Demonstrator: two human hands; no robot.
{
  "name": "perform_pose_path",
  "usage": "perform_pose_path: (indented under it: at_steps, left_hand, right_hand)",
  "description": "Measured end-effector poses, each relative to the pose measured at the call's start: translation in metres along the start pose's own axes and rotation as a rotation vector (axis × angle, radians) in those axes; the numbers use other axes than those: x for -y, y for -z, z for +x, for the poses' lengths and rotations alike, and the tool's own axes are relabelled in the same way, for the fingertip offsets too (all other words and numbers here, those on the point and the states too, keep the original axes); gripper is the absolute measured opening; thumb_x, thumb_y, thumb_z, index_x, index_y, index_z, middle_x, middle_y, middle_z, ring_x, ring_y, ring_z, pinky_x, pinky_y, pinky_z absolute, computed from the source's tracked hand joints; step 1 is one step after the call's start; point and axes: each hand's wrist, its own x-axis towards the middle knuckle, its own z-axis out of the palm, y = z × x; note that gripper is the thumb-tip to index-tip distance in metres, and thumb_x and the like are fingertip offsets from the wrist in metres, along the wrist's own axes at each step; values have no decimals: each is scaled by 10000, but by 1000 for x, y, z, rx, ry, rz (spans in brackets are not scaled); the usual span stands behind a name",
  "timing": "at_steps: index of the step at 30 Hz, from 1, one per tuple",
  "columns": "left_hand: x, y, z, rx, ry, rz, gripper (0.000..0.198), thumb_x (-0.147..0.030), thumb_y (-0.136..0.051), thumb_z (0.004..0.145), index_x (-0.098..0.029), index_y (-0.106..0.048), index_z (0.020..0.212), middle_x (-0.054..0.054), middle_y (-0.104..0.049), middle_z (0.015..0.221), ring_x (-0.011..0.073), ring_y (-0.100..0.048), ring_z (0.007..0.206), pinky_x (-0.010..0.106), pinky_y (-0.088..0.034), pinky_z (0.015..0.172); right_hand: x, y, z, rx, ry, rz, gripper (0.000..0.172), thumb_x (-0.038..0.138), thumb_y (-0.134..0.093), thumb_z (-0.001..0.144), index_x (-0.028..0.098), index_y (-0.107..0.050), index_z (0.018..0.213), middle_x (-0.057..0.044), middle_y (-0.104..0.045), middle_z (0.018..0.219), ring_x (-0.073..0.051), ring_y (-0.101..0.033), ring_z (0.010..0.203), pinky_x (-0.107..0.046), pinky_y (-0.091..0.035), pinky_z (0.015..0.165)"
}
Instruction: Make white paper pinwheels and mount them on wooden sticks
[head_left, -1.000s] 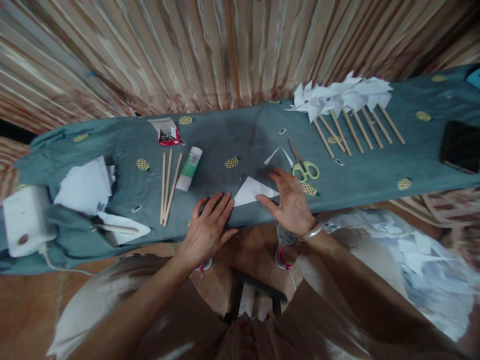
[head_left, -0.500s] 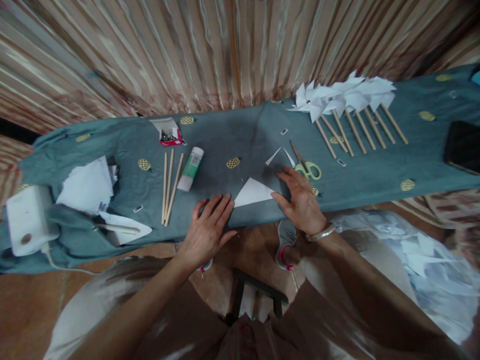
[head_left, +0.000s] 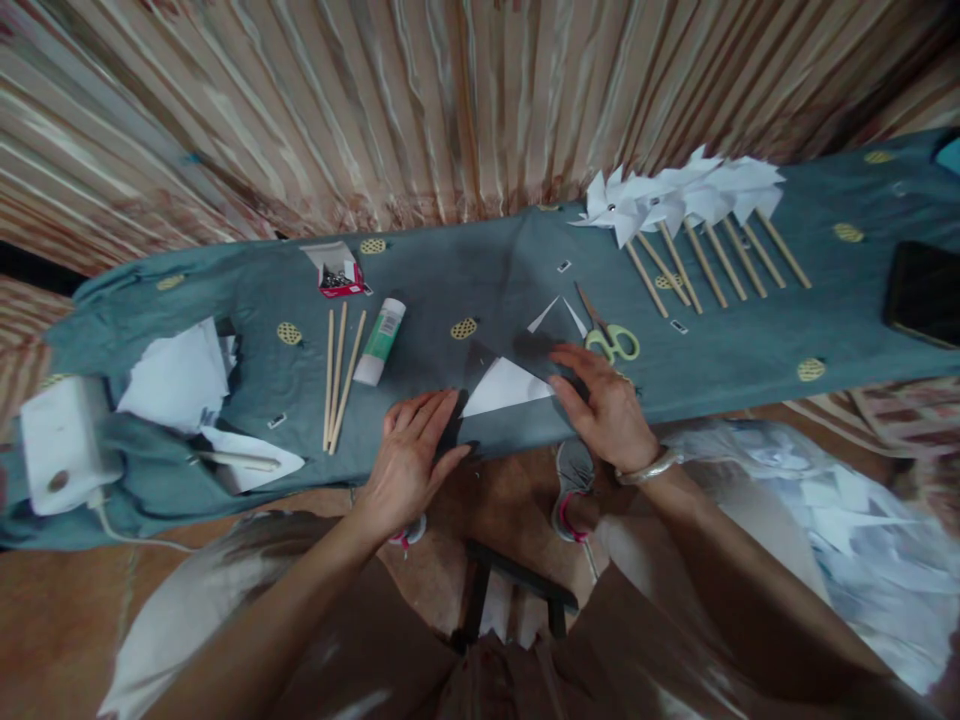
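Observation:
A folded white paper triangle (head_left: 507,387) lies on the cloth-covered table between my hands. My left hand (head_left: 415,445) is by its left corner, fingers stretched out and thumb apart, holding nothing. At the right corner, my right hand (head_left: 606,400) has its thumb and fingers apart, the thumb at the paper's tip. Just beyond the right hand lie green-handled scissors (head_left: 613,340) and two thin paper slivers (head_left: 544,314). A green and white glue stick (head_left: 380,342) lies beyond the left hand, next to three wooden sticks (head_left: 343,380).
Several white paper pinwheels (head_left: 679,200) on sticks lie at the back right. A red box of metal pins (head_left: 341,277) stands at the back. Left are a paper stack (head_left: 176,375), a pen (head_left: 240,461) and a white device (head_left: 64,440). A phone (head_left: 926,292) lies far right; a plastic bag (head_left: 847,540) is below.
My left hand has drawn slightly left, off the paper's corner. My right hand has shifted a little right, its fingers loosening. The paper triangle stays nearly in place.

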Motion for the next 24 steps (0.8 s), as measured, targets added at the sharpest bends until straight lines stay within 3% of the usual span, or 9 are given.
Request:
perform_pose_path:
  at_steps: [6, 15, 24]
  left_hand:
    - [1, -9, 15, -74, 71, -144, 537, -409, -508, 982, -189, -415, 1464, 143, -631, 1301, 291, -532, 1244, 488, -433, 1027]
    - [-7, -15, 27, -92, 32, -164, 479, -334, -550, 964, -170, -491, 1410, 128, -662, 1221, 268, -557, 1153, 458, -462, 987]
    - [-17, -13, 39, -87, 7, -166, 374, -226, -530, 961, -183, -582, 1328, 98, -699, 1092, 245, -575, 1044, 424, -463, 917]
  right_hand:
    - [8, -10, 3, 75, -9, 76, 339, 417, -608, 901, 232, -653, 1181, -122, -661, 1310, -302, -617, 1228, -502, -487, 1046]
    - [13, -11, 2, 111, -25, 123, 76, 292, -642, 845, 223, -660, 871, -121, -674, 1291, -296, -648, 1181, -484, -506, 1003]
    - [21, -13, 0, 117, 65, 129, 60, 251, -613, 878, 234, -666, 858, -94, -709, 1208, -269, -667, 1122, -474, -522, 978]
